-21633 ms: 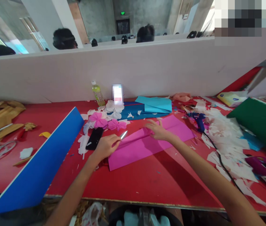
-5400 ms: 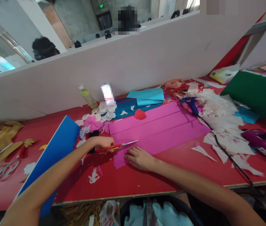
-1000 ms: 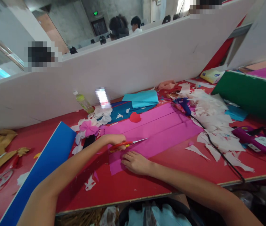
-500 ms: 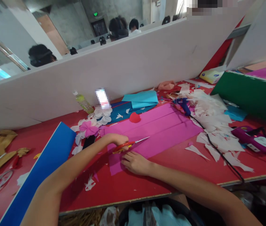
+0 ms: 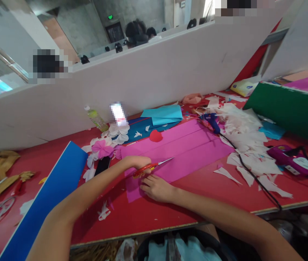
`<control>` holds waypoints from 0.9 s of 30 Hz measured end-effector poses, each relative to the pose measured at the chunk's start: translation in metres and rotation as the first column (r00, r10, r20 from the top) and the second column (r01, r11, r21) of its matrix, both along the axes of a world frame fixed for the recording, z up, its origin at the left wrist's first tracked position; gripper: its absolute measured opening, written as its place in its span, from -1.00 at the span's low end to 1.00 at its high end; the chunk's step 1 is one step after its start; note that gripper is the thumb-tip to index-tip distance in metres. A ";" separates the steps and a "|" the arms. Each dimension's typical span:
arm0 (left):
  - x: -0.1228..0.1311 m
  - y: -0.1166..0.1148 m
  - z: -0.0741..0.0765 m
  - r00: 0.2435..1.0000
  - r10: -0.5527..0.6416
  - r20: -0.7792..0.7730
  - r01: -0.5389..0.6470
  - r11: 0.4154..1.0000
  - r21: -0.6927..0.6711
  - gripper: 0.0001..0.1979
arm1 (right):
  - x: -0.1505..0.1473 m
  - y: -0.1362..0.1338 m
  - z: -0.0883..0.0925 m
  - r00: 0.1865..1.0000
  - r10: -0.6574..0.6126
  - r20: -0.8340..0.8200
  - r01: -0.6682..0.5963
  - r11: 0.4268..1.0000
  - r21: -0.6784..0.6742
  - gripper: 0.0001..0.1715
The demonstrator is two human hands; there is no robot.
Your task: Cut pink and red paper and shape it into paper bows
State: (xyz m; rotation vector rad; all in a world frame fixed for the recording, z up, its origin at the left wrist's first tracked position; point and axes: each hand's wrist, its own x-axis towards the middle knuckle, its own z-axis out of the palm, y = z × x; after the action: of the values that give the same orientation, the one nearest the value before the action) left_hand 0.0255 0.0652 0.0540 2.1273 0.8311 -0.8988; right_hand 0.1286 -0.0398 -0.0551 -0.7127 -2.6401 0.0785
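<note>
Left-hand grip (image 5: 136, 162) around red-handled scissors (image 5: 145, 169), over pink paper (image 5: 186, 146)

Scissor handles (image 5: 143, 171) partly hidden by fingers (image 5: 136, 162)

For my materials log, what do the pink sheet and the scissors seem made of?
The pink sheet looks like matte craft paper or thin card, judging by its flat surface and crisp fold lines; the exact stock is unclear. The scissors appear to have glossy red plastic handles and shiny steel blades.
</note>
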 end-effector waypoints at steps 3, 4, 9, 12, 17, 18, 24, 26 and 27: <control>0.001 0.002 0.004 0.999 0.007 -0.052 -0.010 0.999 -0.054 -0.82 | 0.000 0.000 0.001 1.000 0.003 -0.014 -0.003 1.000 -0.008 -0.82; 0.002 0.003 0.006 0.998 0.000 -0.063 -0.005 0.998 -0.068 -0.82 | 0.000 0.000 0.001 1.000 0.005 -0.016 -0.005 1.000 -0.011 -0.81; 0.007 0.007 0.011 0.996 -0.072 -0.061 0.071 0.997 -0.017 -0.86 | 0.000 0.001 -0.001 1.000 0.012 -0.013 -0.012 1.000 -0.010 -0.82; 0.013 0.009 0.009 0.994 -0.094 -0.062 0.097 0.995 0.038 -0.86 | 0.000 0.001 0.000 1.000 0.019 -0.022 -0.019 1.000 -0.015 -0.83; 0.020 0.011 0.006 0.997 -0.062 -0.037 0.062 0.998 0.008 -0.83 | 0.000 0.000 0.003 1.000 0.003 -0.018 -0.004 1.000 -0.026 -0.81; 0.021 0.011 0.007 0.998 -0.057 -0.036 0.057 0.998 0.013 -0.83 | 0.000 0.000 0.003 1.000 0.001 -0.014 -0.001 1.000 -0.023 -0.81; 0.019 0.010 0.010 1.000 -0.001 0.004 0.000 0.995 0.103 -0.80 | 0.001 0.000 0.002 1.000 0.002 0.001 -0.002 1.000 -0.018 -0.78; 0.017 0.011 0.010 1.000 0.002 0.008 -0.003 0.998 0.068 -0.83 | 0.001 0.000 0.002 1.000 0.002 -0.001 -0.002 1.000 -0.031 -0.79; 0.016 0.012 0.009 0.999 0.007 0.033 -0.009 0.998 0.057 -0.84 | 0.001 -0.001 0.002 1.000 0.002 -0.003 -0.002 0.999 -0.035 -0.78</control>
State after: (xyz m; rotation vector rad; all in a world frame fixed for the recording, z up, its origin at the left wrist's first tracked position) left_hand 0.0417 0.0773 0.0629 2.1812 0.8570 -0.8426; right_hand 0.1295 -0.0403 -0.0528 -0.7207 -2.6426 0.1262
